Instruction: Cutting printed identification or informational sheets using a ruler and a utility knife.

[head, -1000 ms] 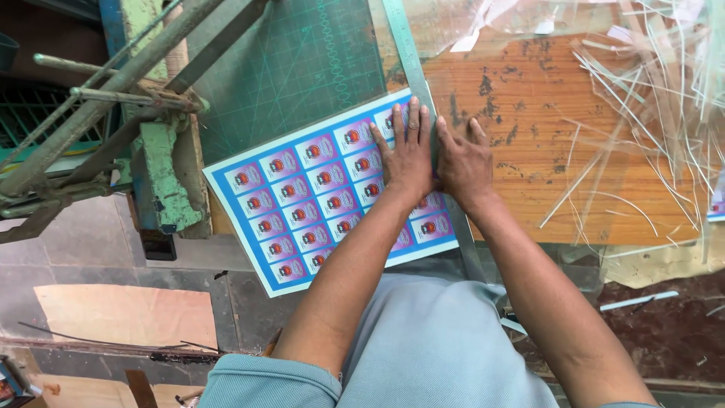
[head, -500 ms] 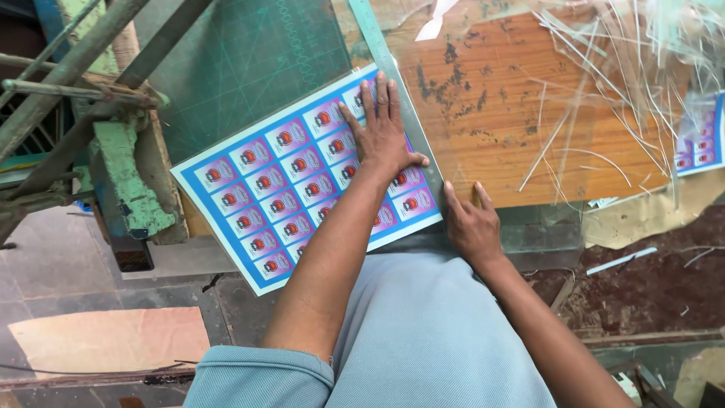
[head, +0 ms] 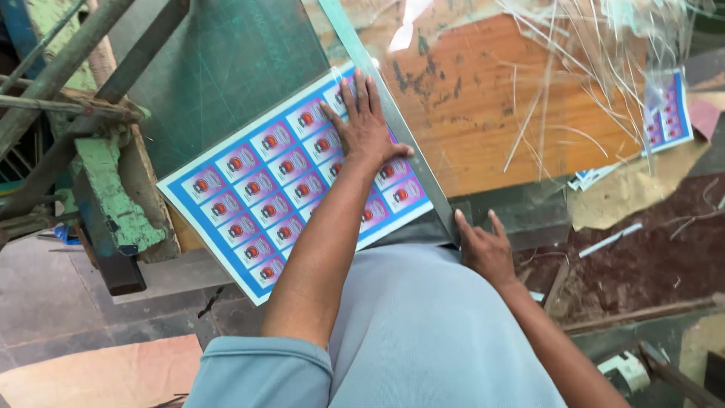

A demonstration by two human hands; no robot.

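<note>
Nearest the camera, light grey-blue shirt (head: 423,332) fills the bottom centre, both bare forearms reaching out from it. Right hand (head: 485,249) sits just past the shirt edge, fingers spread and open, palm down on the near end of the grey metal surface (head: 529,215), gripping nothing; its fingertips lie right beside the near end of the long pale-green metal straightedge (head: 393,121). Left of the shirt, the blue-bordered printed sheet of small round-logo stickers in rows (head: 264,196) lies flat and tilted, near corner hanging over the surface edge above the grey concrete floor (head: 68,302). Left hand (head: 366,125) is open, flat, fingers spread, pressing down on the far right part of the sheet, fingertips against the straightedge. The sheet's right edge runs along under that straightedge, which goes diagonally from near right to far left. Further out the sheet rests on a dark green gridded cutting mat (head: 226,68). Left of the mat, a chipped green-painted metal bracket (head: 113,196) and rusty grey metal bars (head: 60,75). Right of the straightedge, a worn orange wooden board (head: 491,113) with thin clear plastic offcut strips (head: 589,83) scattered over it. Far right, another blue printed sticker sheet (head: 668,113), partly under the strips.
</note>
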